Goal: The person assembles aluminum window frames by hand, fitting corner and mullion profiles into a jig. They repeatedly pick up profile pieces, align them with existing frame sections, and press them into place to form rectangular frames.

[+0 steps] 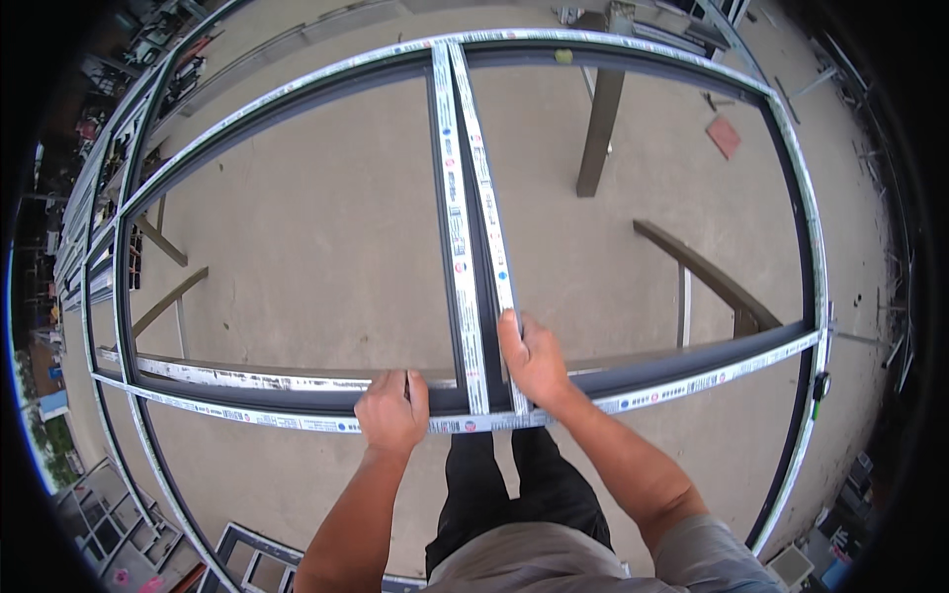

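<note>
A large dark window frame (633,398) spans the view, its faces covered in printed white protective film. A fixed upright bar (458,227) divides it near the middle. Just right of that bar leans a loose film-covered strip (484,188), close to it at the far end and farther apart at the near end. My right hand (535,358) is closed around the strip's near part, above the near rail. My left hand (392,407) is closed over the near rail, left of the upright bar; a small dark spot shows by its thumb, too small to name.
Brown support legs (727,282) stand under the frame. A flat reddish piece (724,138) lies on the concrete floor (316,227). Long profiles are stacked at the far left, and smaller frames (109,529) lie at the near left. My legs are against the near rail.
</note>
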{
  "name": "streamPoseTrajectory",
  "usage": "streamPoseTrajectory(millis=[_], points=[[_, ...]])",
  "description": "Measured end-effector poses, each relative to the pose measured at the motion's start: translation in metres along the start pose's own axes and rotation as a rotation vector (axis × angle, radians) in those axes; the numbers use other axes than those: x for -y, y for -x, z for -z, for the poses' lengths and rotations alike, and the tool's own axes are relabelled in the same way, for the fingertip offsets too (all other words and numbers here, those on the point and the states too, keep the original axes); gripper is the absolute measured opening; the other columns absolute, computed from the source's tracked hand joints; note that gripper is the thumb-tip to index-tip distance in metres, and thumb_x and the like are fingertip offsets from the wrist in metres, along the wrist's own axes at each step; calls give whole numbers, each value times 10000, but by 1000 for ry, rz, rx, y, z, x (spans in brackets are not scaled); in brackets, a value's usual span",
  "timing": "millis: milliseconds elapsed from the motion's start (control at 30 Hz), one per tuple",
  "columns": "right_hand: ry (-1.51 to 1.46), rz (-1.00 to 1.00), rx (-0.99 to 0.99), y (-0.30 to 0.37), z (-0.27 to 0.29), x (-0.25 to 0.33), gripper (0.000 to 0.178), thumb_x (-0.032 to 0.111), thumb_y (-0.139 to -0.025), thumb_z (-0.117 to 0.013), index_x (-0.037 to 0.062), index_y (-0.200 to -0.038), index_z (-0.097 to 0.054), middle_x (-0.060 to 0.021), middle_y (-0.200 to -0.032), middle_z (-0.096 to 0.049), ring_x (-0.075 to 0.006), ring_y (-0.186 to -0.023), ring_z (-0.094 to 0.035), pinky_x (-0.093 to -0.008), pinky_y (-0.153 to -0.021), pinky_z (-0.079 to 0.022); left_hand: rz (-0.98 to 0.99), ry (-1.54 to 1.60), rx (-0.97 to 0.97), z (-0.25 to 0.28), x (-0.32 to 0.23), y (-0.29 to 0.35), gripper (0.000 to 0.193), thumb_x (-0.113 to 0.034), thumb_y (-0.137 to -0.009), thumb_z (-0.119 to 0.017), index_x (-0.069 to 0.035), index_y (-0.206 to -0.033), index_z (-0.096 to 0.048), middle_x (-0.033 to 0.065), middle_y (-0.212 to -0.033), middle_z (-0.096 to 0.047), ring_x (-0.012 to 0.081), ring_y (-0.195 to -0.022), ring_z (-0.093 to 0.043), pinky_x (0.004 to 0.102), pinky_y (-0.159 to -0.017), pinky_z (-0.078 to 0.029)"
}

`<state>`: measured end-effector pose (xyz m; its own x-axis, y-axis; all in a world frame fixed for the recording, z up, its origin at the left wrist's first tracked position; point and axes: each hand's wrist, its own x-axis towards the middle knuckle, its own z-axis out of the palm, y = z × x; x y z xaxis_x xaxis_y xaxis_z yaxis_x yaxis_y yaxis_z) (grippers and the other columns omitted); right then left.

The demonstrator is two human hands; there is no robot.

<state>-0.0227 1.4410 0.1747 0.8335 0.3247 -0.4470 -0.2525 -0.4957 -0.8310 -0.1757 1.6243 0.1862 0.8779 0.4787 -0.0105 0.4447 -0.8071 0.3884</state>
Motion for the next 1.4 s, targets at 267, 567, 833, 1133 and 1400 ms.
streamPoseTrajectory(millis=[267, 567, 833, 1133, 1400], points=[[-24, 42, -52, 2, -9, -3, 647, 523, -1142, -501, -66, -899, -607, -247, -726, -645, -346, -685, -645, -474, -693, -519, 9, 70, -55, -2, 0, 0, 265, -210, -1014, -626, -34, -825, -685, 166, -808, -680, 425, -739, -675, 518, -665, -542], [-84, 0, -24, 3, -8, -7, 636, 538, -1148, -496, -47, -932, -620, -153, -749, -618, -224, -731, -587, -426, -706, -504, 26, 84, -59, 0, 1, 0, 239, -198, -993, -648, -42, -816, -683, 162, -809, -687, 420, -732, -679, 512, -657, -548], [-58, -70, 27, 6, 18, 1, 626, 548, -1143, -509, -29, -924, -610, -86, -721, -562, -171, -712, -522, -386, -673, -485, 20, 108, -88, -1, 2, 0, 230, -189, -980, -657, -40, -807, -675, 161, -803, -680, 416, -723, -676, 504, -649, -547], [-57, -37, -23, 9, 2, 3, 625, 529, -1140, -521, -42, -904, -614, -132, -719, -564, -206, -708, -533, -411, -683, -492, -1, 112, -92, 1, 2, 1, 228, -183, -980, -656, -36, -806, -664, 165, -794, -669, 420, -714, -663, 508, -639, -534], [-49, -31, -24, 0, -2, 1, 643, 541, -1106, -545, -62, -899, -629, -108, -742, -583, -189, -754, -536, -386, -719, -488, 0, 72, -91, -5, 5, 4, 288, -221, -1029, -631, -33, -812, -640, 188, -765, -639, 436, -704, -637, 498, -633, -513]])
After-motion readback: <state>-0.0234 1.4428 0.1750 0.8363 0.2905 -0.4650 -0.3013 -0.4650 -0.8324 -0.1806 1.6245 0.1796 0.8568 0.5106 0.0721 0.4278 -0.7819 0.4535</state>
